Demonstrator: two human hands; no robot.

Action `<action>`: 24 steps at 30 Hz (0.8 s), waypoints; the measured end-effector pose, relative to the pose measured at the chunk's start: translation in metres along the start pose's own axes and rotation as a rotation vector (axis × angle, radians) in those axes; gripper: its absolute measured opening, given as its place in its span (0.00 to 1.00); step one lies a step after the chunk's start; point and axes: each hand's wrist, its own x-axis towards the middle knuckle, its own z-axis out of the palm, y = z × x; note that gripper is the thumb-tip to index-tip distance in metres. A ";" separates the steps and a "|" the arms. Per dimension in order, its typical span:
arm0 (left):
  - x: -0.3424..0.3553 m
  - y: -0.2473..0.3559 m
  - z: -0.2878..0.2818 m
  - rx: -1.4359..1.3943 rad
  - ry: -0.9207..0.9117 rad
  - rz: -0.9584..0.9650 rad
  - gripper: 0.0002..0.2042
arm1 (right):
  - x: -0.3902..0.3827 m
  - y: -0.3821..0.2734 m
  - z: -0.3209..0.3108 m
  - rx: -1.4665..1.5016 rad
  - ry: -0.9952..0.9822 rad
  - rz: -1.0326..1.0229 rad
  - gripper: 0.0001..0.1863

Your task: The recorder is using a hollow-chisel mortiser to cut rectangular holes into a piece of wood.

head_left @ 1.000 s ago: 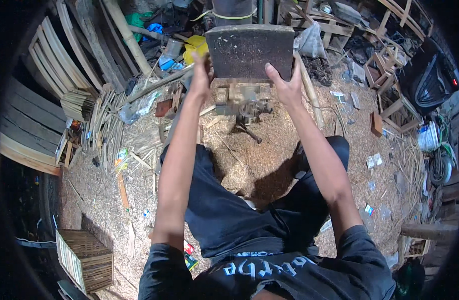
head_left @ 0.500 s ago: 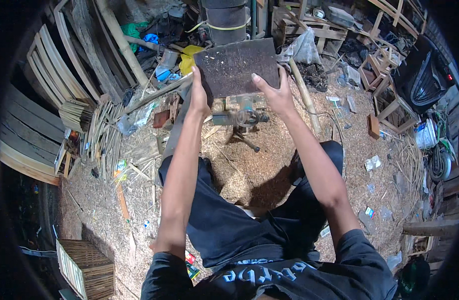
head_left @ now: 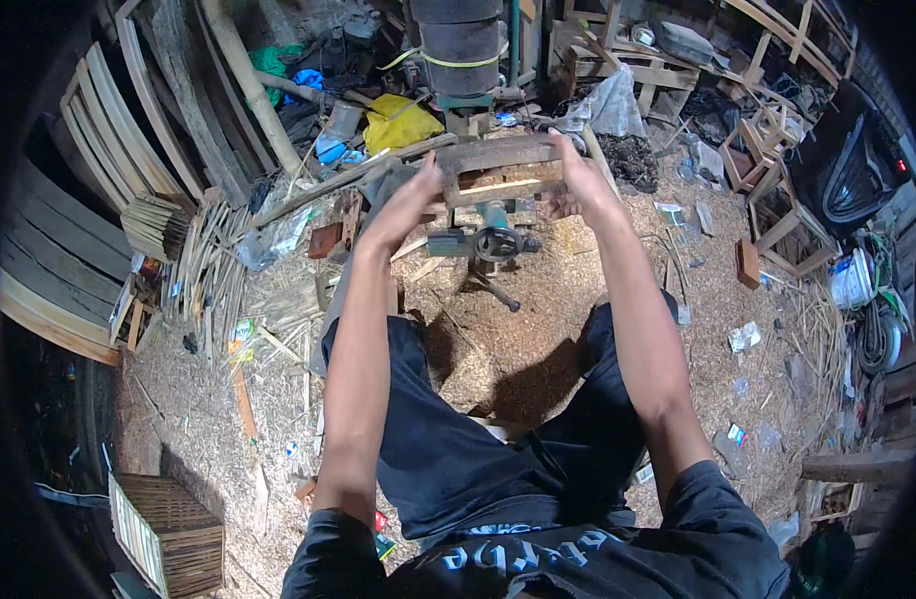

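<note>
Left hand (head_left: 414, 206): part-curled, gripping the wooden frame (head_left: 508, 155) by its left end, thumb raised along the side.
Right hand (head_left: 590, 187): thumb at the top edge, fingers bent around the right end.
Wooden frame: between both hands, tilted; contact with the metal tool (head_left: 497, 243) beneath unclear.

Left forearm (head_left: 356, 369) and right forearm (head_left: 640, 299) stretched forward, bare. Left hand (head_left: 415, 200) and right hand (head_left: 590, 188) at about same height, well apart, turned inward, both bent in firm grip. Right elbow (head_left: 668, 407) angled outward. Legs (head_left: 443, 409) spread between forearms.
</note>
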 end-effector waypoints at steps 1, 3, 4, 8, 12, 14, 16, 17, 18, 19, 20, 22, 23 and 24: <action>-0.003 -0.002 0.002 -0.003 -0.031 0.024 0.37 | 0.001 0.001 -0.002 0.003 -0.019 -0.014 0.40; -0.009 -0.009 0.010 0.502 0.065 0.355 0.44 | 0.002 0.003 -0.003 -0.011 -0.007 -0.018 0.38; -0.007 -0.010 0.014 0.456 0.105 0.401 0.48 | 0.001 0.003 -0.002 -0.037 -0.028 -0.013 0.40; -0.001 -0.013 0.019 0.095 0.164 0.322 0.39 | -0.008 0.002 -0.004 0.036 -0.122 -0.098 0.46; -0.001 -0.008 0.014 -0.094 0.222 0.396 0.37 | -0.016 -0.006 -0.015 0.112 -0.146 -0.232 0.39; -0.003 -0.004 0.011 -0.125 0.242 0.411 0.38 | -0.019 -0.009 -0.019 0.101 -0.012 -0.490 0.31; -0.004 0.000 0.009 -0.144 0.231 0.436 0.39 | -0.022 -0.010 -0.020 0.022 0.224 -0.799 0.28; -0.004 0.002 0.009 -0.118 0.228 0.489 0.38 | -0.023 -0.009 -0.018 0.021 0.203 -0.845 0.28; -0.003 0.003 0.008 -0.068 0.236 0.535 0.38 | -0.025 -0.008 -0.016 -0.041 0.179 -0.889 0.29; -0.003 0.005 0.008 -0.089 0.221 0.543 0.38 | -0.027 -0.007 -0.013 -0.101 0.163 -0.895 0.31; -0.002 0.006 0.009 -0.045 0.223 0.634 0.38 | -0.031 -0.005 -0.012 -0.036 0.042 -0.784 0.32; -0.001 0.008 0.011 -0.054 0.190 0.723 0.39 | -0.035 -0.002 -0.008 -0.038 0.057 -0.819 0.32; -0.001 0.008 0.012 -0.060 0.193 0.713 0.39 | -0.037 0.000 -0.007 -0.041 0.074 -0.815 0.33; -0.001 0.009 0.013 -0.034 0.213 0.701 0.40 | -0.036 0.000 -0.005 0.004 0.035 -0.816 0.33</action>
